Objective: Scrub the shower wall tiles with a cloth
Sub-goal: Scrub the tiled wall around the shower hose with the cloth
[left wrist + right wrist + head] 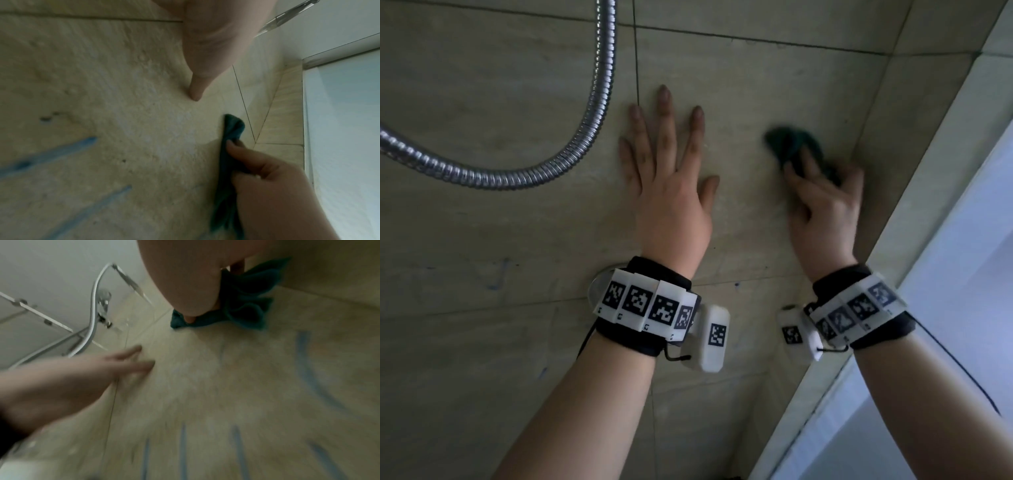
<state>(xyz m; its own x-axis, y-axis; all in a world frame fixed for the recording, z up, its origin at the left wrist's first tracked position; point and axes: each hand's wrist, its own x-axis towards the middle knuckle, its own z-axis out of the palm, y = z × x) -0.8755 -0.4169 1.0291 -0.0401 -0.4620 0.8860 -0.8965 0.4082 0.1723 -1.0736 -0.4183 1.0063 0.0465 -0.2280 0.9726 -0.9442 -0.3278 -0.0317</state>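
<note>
— Two hands up on the wall tiles (pixel 774 85), both wearing black wrist bands with white marker blocks. The left hand (pixel 671 192) is laid flat against the tile, fingers straight and spread, thumb out to the side, holding nothing.

— And the other one?

— The right hand (pixel 822 212) has a dark green cloth (pixel 791 144) bunched under its fingers, pressed onto the tile. From the left wrist view the fingers curl over the cloth's folds, with one end sticking up past the fingertips and the rest trailing down along the palm.

— Where on the wall is that?

— Near the right edge of the wall, just beside the corner where it meets the pale window frame (pixel 941 219). The cloth is blurred, so I can't make out its weave.

— Anything else on the tiles?

— A ribbed metal shower hose (pixel 592 113) hangs in a loop toward the wall's left side, well apart from the cloth and just beside the left hand's fingertips. Low on the tiles the wrist views show streaky blue marks (pixel 308 369). Dark grout lines cross between the tiles, one running up beside the left hand's fingers.
</note>
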